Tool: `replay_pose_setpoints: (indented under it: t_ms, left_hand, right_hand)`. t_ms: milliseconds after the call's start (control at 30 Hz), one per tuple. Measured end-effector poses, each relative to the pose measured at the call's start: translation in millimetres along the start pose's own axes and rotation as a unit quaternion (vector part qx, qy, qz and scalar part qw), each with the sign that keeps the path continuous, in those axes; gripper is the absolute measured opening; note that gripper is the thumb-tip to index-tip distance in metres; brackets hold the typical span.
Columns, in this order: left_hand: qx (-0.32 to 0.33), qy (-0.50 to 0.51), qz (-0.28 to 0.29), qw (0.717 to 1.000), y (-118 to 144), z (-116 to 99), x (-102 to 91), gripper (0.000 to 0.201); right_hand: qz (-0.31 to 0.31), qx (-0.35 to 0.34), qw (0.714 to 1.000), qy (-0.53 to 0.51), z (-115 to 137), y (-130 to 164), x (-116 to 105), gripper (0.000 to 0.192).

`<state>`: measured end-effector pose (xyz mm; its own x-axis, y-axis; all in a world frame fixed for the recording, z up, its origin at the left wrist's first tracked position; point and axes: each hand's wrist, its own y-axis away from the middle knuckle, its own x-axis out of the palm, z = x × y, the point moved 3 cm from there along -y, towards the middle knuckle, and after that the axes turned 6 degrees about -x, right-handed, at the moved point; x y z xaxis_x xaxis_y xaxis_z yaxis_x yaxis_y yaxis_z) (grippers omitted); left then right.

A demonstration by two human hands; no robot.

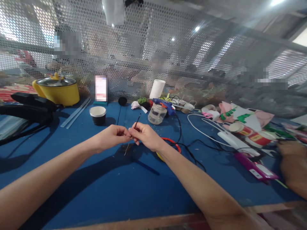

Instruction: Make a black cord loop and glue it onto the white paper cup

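My left hand (112, 135) and my right hand (146, 135) meet above the middle of the blue table (107, 188). Both pinch a thin dark wire (137, 121) between their fingertips. Its upper end sticks up past my right fingers and its lower end hangs down below them. Just behind my right wrist lies a red and yellow ring (171, 142) on the table.
A yellow pot (57, 89), a black cup (98, 115), a blue glue gun (165, 106) over a clear jar (157, 114), white cables (203, 127), paper scraps and a purple stapler (255, 166) lie around. Another person's hand (294, 163) is at right. Perforated metal screen (192, 57) behind.
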<state>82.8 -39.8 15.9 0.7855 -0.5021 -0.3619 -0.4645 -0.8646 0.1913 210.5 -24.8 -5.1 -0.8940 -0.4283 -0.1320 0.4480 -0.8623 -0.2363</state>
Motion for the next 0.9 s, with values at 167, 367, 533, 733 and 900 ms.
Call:
replay_pose_setpoints:
  t_ms: [167,367,533,733,900]
  left_hand:
    - [0.016,-0.046,-0.02,0.999,-1.9,1.0,-3.9,0.019]
    - [0.017,-0.053,-0.03,0.998,-2.3,2.3,-3.3,0.02]
    - [0.012,-0.013,-0.034,0.999,-0.9,1.4,-0.3,0.02]
    - [-0.022,0.043,-0.011,0.999,0.8,1.2,-0.4,0.024]
    - [-0.03,0.035,0.009,0.999,1.4,0.0,0.7,0.024]
  right_hand:
    - [-0.007,-0.005,0.999,0.038,-0.2,0.5,-1.6,0.028]
    - [-0.025,-0.003,0.997,0.074,4.0,2.2,-1.8,0.031]
    - [-0.033,0.009,0.997,0.071,4.1,2.8,1.0,0.035]
    - [0.001,0.024,0.996,-0.083,-0.7,-0.3,4.2,0.035]
    - [0.012,0.017,0.998,-0.065,0.5,-0.6,2.9,0.033]
